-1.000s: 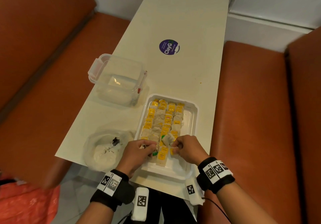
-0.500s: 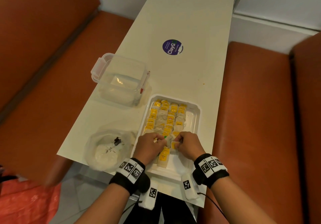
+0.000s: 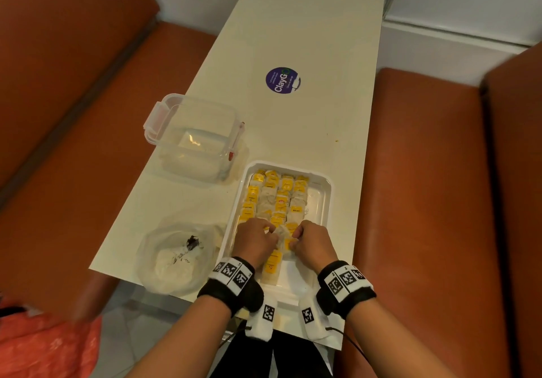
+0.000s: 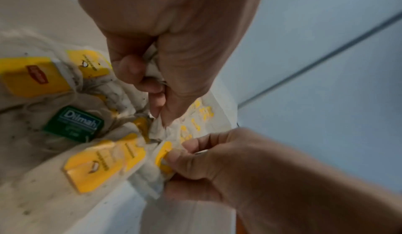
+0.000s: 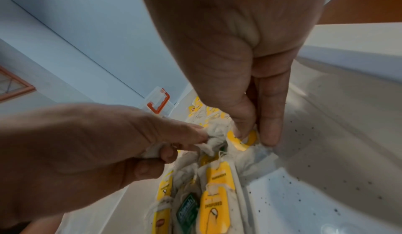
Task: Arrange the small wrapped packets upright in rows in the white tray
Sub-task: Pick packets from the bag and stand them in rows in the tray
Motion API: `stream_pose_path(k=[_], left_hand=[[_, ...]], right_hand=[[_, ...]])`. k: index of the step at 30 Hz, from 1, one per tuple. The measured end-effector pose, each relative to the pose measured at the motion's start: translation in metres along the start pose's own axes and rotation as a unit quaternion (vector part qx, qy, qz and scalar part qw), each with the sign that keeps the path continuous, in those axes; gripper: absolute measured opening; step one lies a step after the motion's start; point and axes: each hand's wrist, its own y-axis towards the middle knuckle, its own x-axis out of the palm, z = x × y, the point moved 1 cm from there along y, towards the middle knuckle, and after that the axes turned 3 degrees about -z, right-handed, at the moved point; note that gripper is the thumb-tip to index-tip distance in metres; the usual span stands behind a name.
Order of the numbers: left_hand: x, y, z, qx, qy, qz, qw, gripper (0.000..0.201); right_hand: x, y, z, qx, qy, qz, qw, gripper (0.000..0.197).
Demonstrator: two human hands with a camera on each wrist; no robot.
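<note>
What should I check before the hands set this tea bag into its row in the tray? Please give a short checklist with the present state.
1. Left hand holds the tea bag: ok, its fingers pinch the bag's paper.
2. Right hand holds a yellow tag: ok, pinched between thumb and finger.
3. Free room in the white tray: ok, a bare strip runs along its right side.
4. Far rows stand tidy: ok, tags line up.
5. Near bags stand upright: not ok, they lie flat.
6. Strings free of tangles: cannot tell, the hands cover them.
</note>
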Motion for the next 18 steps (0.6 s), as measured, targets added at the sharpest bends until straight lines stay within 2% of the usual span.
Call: stream_pose_path(k=[3, 5, 7, 9, 12, 14, 16, 18], left_hand=[[-0.015, -0.009, -0.003, -0.001, -0.039, -0.016, 0.999, 0.025], [-0.025, -0.017, -0.007, -0.028, -0.139, -0.044, 0.989, 0.018], [-0.032, -0.026, -0.011, -0.074, -0.289, -0.077, 0.951, 0.011], [-0.038, -0.036, -0.014, -0.101, -0.380, -0.117, 0.912, 0.014], [-0.043, -0.045, -0.021, -0.113, -0.461, -0.161, 0.865, 0.020], [-0.044, -0.049, -0.022, -0.108, -0.490, -0.182, 0.846, 0.014], [-0.043, -0.053, -0.019, -0.104, -0.493, -0.194, 0.842, 0.012], [-0.041, -0.056, -0.016, -0.104, -0.480, -0.205, 0.847, 0.015]], right_hand=[[-0.001, -0.001, -0.001, -0.001, 0.000, -0.001, 1.000, 0.010], [-0.003, -0.002, -0.002, -0.001, -0.005, -0.002, 1.000, 0.012], [-0.006, -0.006, -0.004, -0.009, -0.021, -0.001, 1.000, 0.022], [-0.013, -0.014, -0.008, -0.032, -0.040, 0.014, 0.999, 0.032], [-0.027, -0.031, -0.017, -0.125, -0.006, 0.034, 0.992, 0.047], [-0.036, -0.045, -0.025, -0.217, 0.022, 0.005, 0.976, 0.058], [-0.042, -0.055, -0.032, -0.282, 0.013, -0.028, 0.959, 0.060], [-0.048, -0.058, -0.037, -0.313, -0.026, -0.041, 0.949, 0.049]])
